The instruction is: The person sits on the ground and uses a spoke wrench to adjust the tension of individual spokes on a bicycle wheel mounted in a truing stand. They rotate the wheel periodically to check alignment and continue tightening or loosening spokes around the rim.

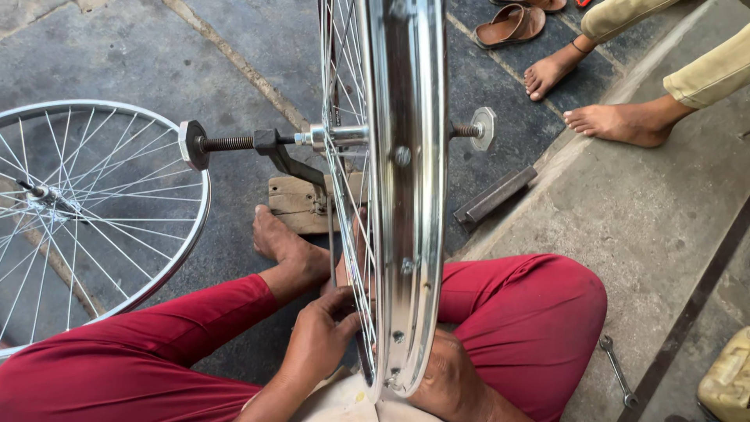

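Two bare hands work at the bottom of a chromed bicycle wheel (406,156) that stands upright on edge between the person's red-trousered knees, mounted on a threaded axle (234,143) carried by a dark metal stand (285,160). The left hand (320,336) sits on the spoke side of the rim, its grip narrow, fingertips pinched in among the thin spokes (348,234) just above the rim's lowest arc, though what they pinch is too small to make out. The right hand (449,375) rests against the opposite side of the rim, directly across the metal from the left grip; its fingers are hidden behind the rim, so I cannot tell whether its grip is closed or loose. Straight up from the grip, the axle runs crosswise through the hub, with a nut at each end. Well to the left of the grip, a second spoked wheel (86,211) lies flat on the concrete floor. To the right of the grip, beyond the knee, a small spanner (617,371) lies on the floor, and further up another person's bare feet (617,121) rest near a pair of sandals (512,23).
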